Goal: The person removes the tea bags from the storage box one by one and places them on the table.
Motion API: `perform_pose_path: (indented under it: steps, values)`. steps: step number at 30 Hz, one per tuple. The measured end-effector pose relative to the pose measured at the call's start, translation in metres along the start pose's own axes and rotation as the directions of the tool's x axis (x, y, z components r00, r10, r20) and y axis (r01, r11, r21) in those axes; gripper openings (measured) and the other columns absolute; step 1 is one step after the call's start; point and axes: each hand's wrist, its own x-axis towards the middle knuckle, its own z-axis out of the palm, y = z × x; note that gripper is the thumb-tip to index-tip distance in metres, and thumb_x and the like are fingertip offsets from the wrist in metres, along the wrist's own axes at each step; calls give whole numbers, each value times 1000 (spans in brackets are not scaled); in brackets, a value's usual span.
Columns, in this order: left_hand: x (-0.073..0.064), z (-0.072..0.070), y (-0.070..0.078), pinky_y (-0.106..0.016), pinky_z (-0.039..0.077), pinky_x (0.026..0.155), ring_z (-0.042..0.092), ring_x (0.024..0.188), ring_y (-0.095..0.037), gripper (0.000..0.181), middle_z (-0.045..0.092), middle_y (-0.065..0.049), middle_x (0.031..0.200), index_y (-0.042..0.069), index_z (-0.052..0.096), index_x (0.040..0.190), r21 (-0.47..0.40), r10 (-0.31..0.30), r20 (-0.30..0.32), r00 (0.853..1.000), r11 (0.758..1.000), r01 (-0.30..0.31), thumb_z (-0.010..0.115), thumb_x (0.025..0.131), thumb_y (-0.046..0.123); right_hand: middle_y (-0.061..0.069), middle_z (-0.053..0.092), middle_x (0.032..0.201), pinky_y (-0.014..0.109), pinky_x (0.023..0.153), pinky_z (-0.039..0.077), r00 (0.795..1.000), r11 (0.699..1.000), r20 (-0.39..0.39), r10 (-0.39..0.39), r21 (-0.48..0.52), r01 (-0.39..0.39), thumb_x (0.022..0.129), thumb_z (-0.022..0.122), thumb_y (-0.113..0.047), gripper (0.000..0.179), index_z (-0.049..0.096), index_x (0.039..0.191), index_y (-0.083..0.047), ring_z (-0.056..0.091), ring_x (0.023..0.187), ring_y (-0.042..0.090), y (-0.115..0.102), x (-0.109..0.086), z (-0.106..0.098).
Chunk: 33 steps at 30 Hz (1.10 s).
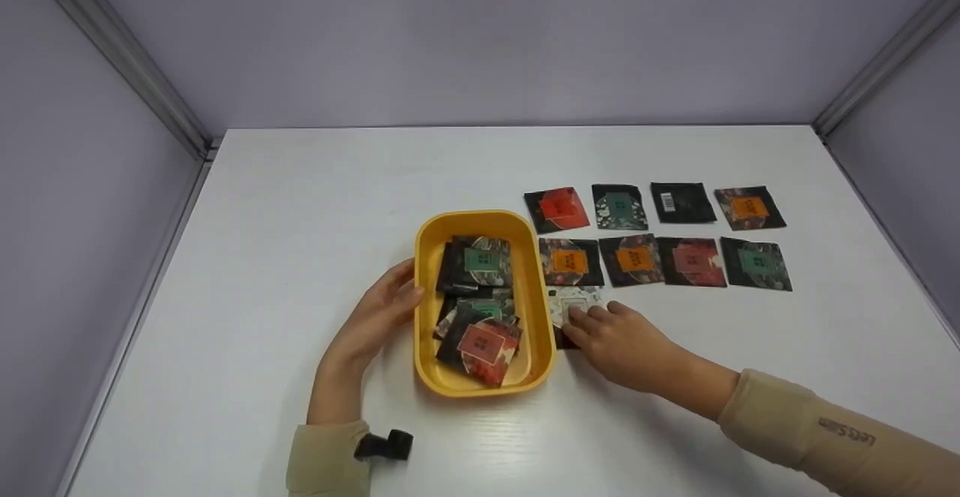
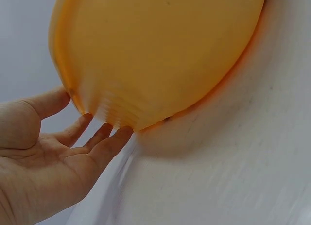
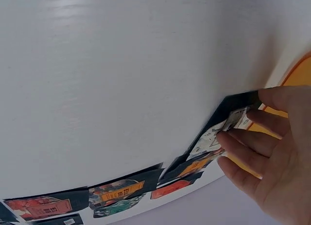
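Observation:
A yellow tray (image 1: pixel 546 324) with several patterned sachets inside, a green-labelled one (image 1: pixel 484 261) and a red-labelled one (image 1: pixel 480 351) uppermost, stands at the table's middle. My left hand (image 1: pixel 379 313) holds its left side, thumb at the rim and fingertips against the outer wall, as the left wrist view (image 2: pixel 63 152) shows. Just right of the tray lies a black sachet with a white floral front (image 3: pixel 206 140). Extended fingers of my right hand (image 1: pixel 619 343) rest on its face, and in the right wrist view the thumb touches its edge.
Two rows of sachets lie to the right of the tray. The back row includes a dark barcode-side-up one (image 1: pixel 686 205); the front row ends with a green-labelled one (image 1: pixel 757 264). Grey panels (image 1: pixel 480 47) enclose the white table (image 1: pixel 300 205).

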Motion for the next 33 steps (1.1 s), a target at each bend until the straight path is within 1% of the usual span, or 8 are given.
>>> perform_pose_path:
  steps: [4, 7, 12, 16, 20, 25, 29, 33]
  values:
    - [0, 0, 0, -45, 37, 110, 38, 139, -27, 58, 34, -12, 155, 8, 36, 151, 6, -4, -5, 1000, 1000, 4, 61, 100, 17, 9, 70, 118, 43, 82, 56, 999, 1000, -38, 5, 19, -4, 89, 73, -19, 33, 69, 120, -8, 68, 99, 26, 3, 1, -5]
    - [0, 0, 1, -44, 38, 109, 39, 139, -26, 59, 35, -11, 155, 8, 36, 151, 9, -7, -10, 1000, 1000, 7, 62, 99, 18, 8, 73, 110, 42, 81, 57, 998, 1000, -62, 8, -9, -9, 88, 75, -18, 27, 72, 112, -9, 69, 94, 25, 4, 2, -14]
    - [1, 1, 1, -43, 37, 110, 37, 140, -26, 62, 34, -11, 155, 9, 36, 152, 39, -22, -27, 999, 999, 23, 63, 98, 21, 6, 74, 90, 42, 79, 57, 995, 996, -95, -3, -89, -5, 84, 78, -18, 17, 74, 97, -8, 67, 83, 25, 4, 5, -42]
    - [1, 1, 0, -42, 36, 111, 35, 141, -26, 62, 33, -11, 156, 9, 36, 152, 47, -29, -32, 999, 998, 30, 64, 98, 21, 5, 71, 80, 37, 73, 55, 989, 992, -142, -34, -125, 16, 84, 77, -17, 11, 72, 88, -8, 63, 75, 24, 0, 12, -62]
    - [0, 1, 0, -43, 36, 111, 37, 140, -26, 61, 34, -12, 155, 8, 36, 152, 35, -20, -27, 999, 999, 21, 63, 98, 20, 5, 71, 84, 36, 75, 54, 986, 985, -148, -73, -165, 48, 87, 74, -21, 14, 71, 91, -8, 64, 80, 24, -5, 24, -73]
    - [0, 1, 0, -44, 37, 110, 38, 139, -27, 60, 33, -12, 156, 7, 35, 152, 20, -5, -8, 1000, 1000, 5, 62, 99, 17, 4, 73, 87, 38, 83, 55, 979, 984, -159, -129, -144, 106, 88, 74, -25, 17, 73, 97, -10, 66, 82, 23, -16, 43, -75]
    - [0, 1, -1, -44, 37, 110, 39, 139, -26, 59, 33, -12, 156, 7, 36, 151, 24, -2, -14, 1000, 1000, 2, 62, 99, 17, 1, 72, 82, 34, 74, 53, 975, 984, -162, -150, -123, 131, 85, 75, -24, 14, 72, 94, -13, 63, 76, 20, -26, 60, -75]
    - [0, 0, 0, -44, 37, 110, 38, 139, -26, 60, 34, -11, 156, 8, 37, 151, 38, -9, -28, 1000, 999, 10, 63, 98, 18, 0, 71, 81, 31, 69, 50, 981, 979, -114, -158, -144, 141, 85, 75, -26, 15, 73, 94, -15, 61, 73, 18, -37, 78, -79]
